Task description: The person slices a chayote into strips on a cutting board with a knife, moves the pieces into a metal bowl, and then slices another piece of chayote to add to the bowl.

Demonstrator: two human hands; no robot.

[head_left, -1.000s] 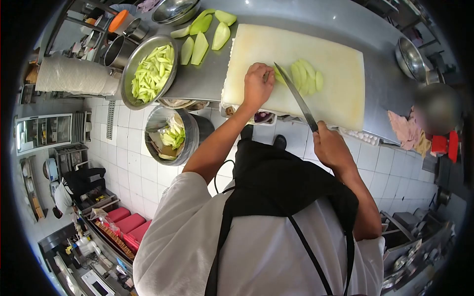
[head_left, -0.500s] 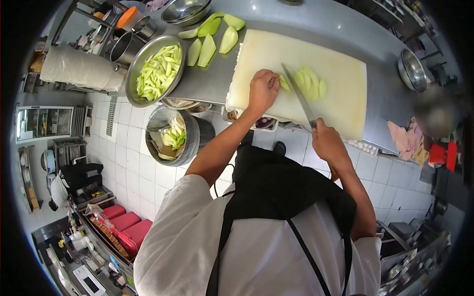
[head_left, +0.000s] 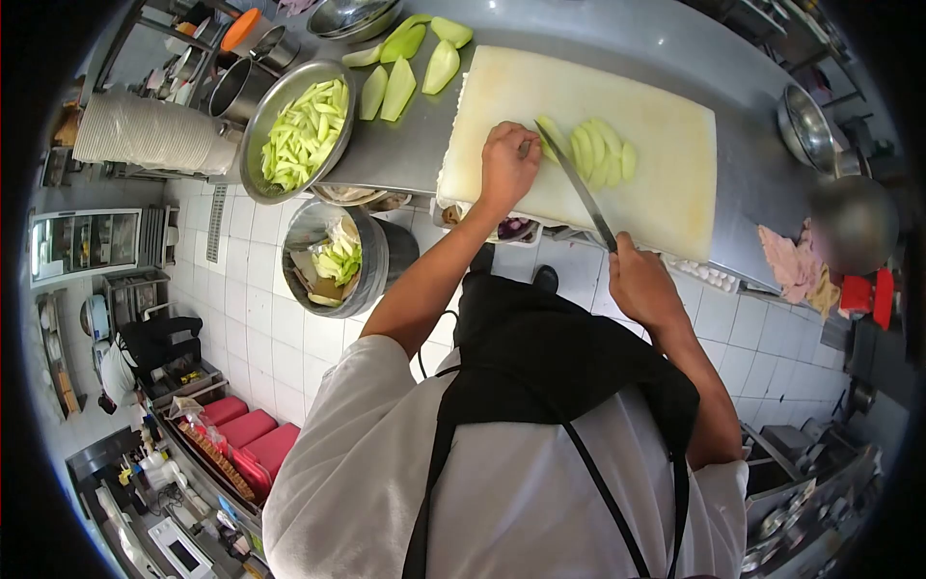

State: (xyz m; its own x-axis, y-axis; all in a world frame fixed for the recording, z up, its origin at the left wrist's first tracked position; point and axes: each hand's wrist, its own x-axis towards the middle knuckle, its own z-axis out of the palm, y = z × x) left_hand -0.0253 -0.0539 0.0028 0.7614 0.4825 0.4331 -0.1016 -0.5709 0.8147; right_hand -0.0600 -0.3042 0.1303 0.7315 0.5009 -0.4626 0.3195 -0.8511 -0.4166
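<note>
My right hand [head_left: 640,280] is wrapped round the handle of a long knife [head_left: 585,196], whose blade slants up and left over the white cutting board [head_left: 666,125]. At the blade's tip lies a small green piece [head_left: 549,138]. My left hand [head_left: 510,166] is just left of the blade, its fingers curled; what they hold, if anything, is hidden. Right of the knife, several pale green slices [head_left: 602,152] lie overlapping on the board. Several larger green pieces [head_left: 398,89] rest on the steel counter left of the board.
A steel bowl [head_left: 249,154] of cut green strips stands at the counter's left. Below it is a bin [head_left: 371,280] with scraps. Other bowls [head_left: 806,130] and a pink cloth [head_left: 789,261] are at the right. A person [head_left: 121,367] is at the far left.
My left hand has shifted slightly up and left. The knife's tip has moved a little to the left, and the slices right of the blade look more spread out.
</note>
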